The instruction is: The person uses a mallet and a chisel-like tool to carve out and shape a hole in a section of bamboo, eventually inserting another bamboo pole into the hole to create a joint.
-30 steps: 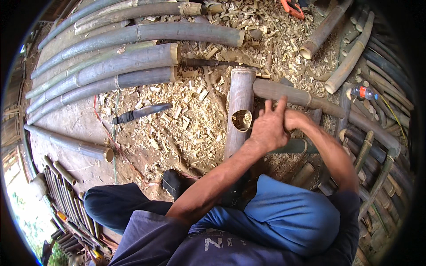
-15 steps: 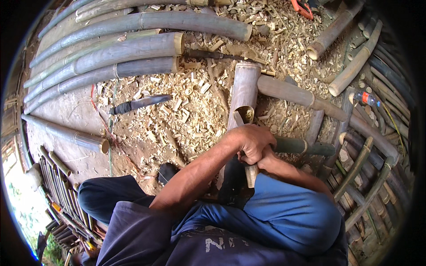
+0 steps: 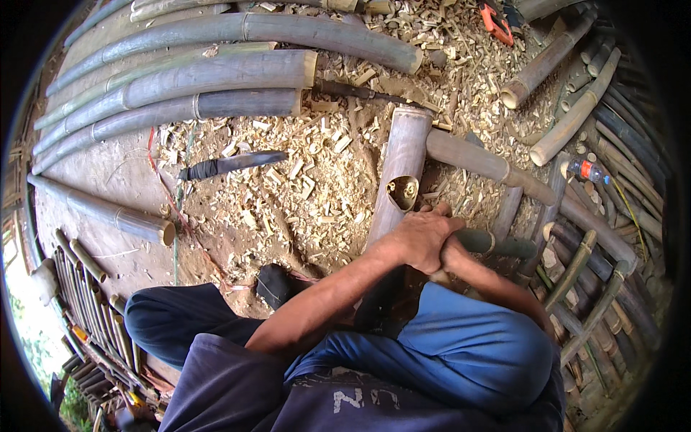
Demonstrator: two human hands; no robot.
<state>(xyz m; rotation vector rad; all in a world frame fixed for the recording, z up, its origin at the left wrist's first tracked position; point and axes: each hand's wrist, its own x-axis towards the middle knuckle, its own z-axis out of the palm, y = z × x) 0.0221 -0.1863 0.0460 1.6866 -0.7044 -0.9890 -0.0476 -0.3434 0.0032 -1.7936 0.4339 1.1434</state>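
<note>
Holed grey-brown bamboo tube [image 3: 404, 147] lies ahead of me, pointing away; my left hand [image 3: 417, 237] over my right hand [image 3: 453, 253], both just R of its near part. Long grey-brown bamboo pole [image 3: 468, 157] runs off R from tube's far half. Black-handled, dark-bladed knife [image 3: 234, 165] L of tube, amid pale wood chips [image 3: 317, 209]. Thick round grey bamboo poles [image 3: 209, 77] in a row bhd knife, extending far L. Orange-handled tool [image 3: 497, 25] at back, R of tube's far end. Clear red-banded plastic bottle [image 3: 589, 171] well R, past the pole.
</note>
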